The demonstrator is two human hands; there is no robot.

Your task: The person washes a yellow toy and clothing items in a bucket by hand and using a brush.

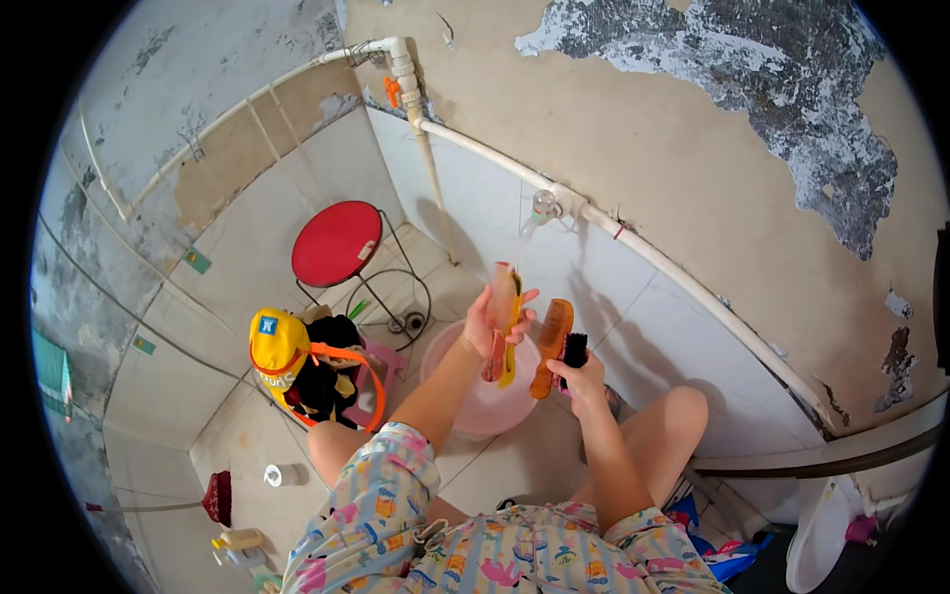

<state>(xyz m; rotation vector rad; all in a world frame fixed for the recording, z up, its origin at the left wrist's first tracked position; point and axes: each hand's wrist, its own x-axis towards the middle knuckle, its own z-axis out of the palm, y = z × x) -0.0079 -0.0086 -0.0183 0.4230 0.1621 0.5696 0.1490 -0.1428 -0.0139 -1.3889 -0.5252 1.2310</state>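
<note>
My left hand (481, 323) is closed around a pinkish comb (504, 287) and a yellow comb (509, 364), held side by side and upright. In my right hand (582, 380) are a brush (574, 348) with black bristles and an amber-brown comb (554, 332), its teeth hard to make out. Both hands are raised over a pink basin (487, 418) on the tiled floor. The basin's far side is partly hidden by my left hand and the combs.
A round red stool (336, 243) stands at the far left of the basin. Nearer, a yellow cap (279, 342) and dark cloth with an orange strap rest on a pink stool (384, 358). A tap (544, 205) juts from the wall pipe. A white bottle (282, 475) stands on the floor.
</note>
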